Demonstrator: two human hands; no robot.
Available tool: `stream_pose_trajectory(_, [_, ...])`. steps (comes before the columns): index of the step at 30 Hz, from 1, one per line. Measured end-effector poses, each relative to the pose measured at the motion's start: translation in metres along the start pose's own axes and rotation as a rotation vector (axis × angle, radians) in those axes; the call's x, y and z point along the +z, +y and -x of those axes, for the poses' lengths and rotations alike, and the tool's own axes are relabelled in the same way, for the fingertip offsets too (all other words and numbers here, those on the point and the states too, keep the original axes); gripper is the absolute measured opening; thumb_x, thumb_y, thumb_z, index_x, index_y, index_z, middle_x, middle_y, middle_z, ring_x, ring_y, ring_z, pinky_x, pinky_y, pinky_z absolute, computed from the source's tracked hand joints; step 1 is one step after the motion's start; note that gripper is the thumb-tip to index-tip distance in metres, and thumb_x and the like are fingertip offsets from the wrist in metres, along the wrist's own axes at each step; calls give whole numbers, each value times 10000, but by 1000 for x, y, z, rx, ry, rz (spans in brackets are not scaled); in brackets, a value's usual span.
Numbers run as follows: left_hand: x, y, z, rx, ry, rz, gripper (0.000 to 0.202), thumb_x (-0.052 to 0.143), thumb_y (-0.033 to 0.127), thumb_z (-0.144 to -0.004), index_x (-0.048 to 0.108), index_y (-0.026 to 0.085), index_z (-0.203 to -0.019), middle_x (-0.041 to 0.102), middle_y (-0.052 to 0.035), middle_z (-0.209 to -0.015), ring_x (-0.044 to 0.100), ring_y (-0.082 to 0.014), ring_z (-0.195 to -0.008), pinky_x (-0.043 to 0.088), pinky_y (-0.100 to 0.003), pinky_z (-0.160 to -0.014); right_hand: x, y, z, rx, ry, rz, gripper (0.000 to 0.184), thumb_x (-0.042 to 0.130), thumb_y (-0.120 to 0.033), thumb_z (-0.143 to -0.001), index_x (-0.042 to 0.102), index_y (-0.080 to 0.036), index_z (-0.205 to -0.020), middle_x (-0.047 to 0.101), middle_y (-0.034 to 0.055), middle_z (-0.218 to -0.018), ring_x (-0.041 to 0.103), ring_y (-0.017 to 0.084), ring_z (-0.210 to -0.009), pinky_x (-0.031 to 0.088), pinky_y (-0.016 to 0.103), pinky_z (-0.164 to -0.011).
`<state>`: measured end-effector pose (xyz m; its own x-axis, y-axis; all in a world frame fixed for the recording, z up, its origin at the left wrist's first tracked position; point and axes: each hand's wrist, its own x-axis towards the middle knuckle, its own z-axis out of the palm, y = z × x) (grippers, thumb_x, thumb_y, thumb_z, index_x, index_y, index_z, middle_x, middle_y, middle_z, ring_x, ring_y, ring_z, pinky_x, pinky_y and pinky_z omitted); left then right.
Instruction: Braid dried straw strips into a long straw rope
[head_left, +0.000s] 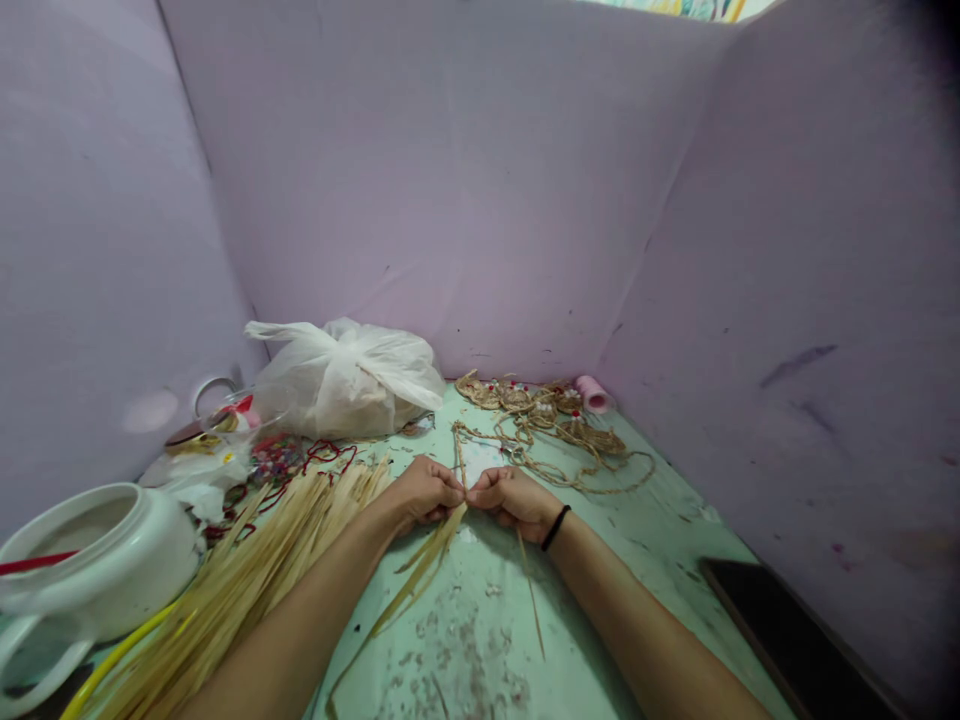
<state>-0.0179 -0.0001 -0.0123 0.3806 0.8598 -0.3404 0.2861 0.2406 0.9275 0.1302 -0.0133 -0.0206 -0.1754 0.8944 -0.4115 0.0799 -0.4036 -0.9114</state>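
My left hand (430,490) and my right hand (517,497) meet fingertip to fingertip at the middle of the table. Both pinch a thin twisted cord of dry plant fibre (462,455), which runs away from me beyond the fingers. Loose flat ends of the fibre strips (424,565) hang from under the left hand toward me, and one thin strand (531,590) trails below the right. A black band circles my right wrist. Beside my left forearm lies a large bundle of pale dry fibre strips (262,560).
A white pot (142,570) stands at the left. Behind it are a tied white plastic bag (352,375) and red beaded strings (330,455). Coiled rope pieces (555,420) and a pink thread spool (593,394) lie at the back. A dark flat object (787,630) is at right; purple walls enclose the table.
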Motion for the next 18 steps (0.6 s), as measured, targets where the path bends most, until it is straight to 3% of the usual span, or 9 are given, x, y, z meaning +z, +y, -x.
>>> stream_pose_trajectory(8, [6, -3, -4, 30, 83, -164, 62, 472, 103, -502, 524, 130, -483, 414, 39, -338, 293, -52, -307, 191, -185, -350, 4, 0, -1, 38, 37, 28, 81, 540, -103, -524, 473, -137, -493, 355, -85, -315, 196, 19, -275, 79, 177, -306])
stream_pose_trajectory(13, [3, 5, 3, 92, 112, -434, 84, 485, 117, -510, 556, 121, -466, 429, 18, -376, 349, -73, -371, 228, -194, -395, 6, 0, -1, 41, 23, 33, 68, 511, -109, -514, 457, -138, -485, 399, -65, -345, 186, 16, -274, 71, 181, -298])
stream_pose_trajectory(15, [6, 11, 8, 74, 194, -566, 73, 520, 152, -515, 559, 123, -461, 439, 1, -396, 406, -102, -415, 251, -204, -423, 7, -1, -1, 47, 17, 23, 52, 506, -110, -503, 463, -136, -491, 438, -52, -365, 195, 16, -274, 74, 179, -295])
stream_pose_trajectory(18, [17, 19, 18, 62, 376, -743, 87, 579, 222, -520, 579, 136, -510, 501, -40, -480, 497, -167, -536, 296, -231, -487, 7, -1, 0, 56, 18, 7, 46, 489, -98, -482, 464, -137, -481, 382, -66, -322, 182, 18, -272, 71, 175, -296])
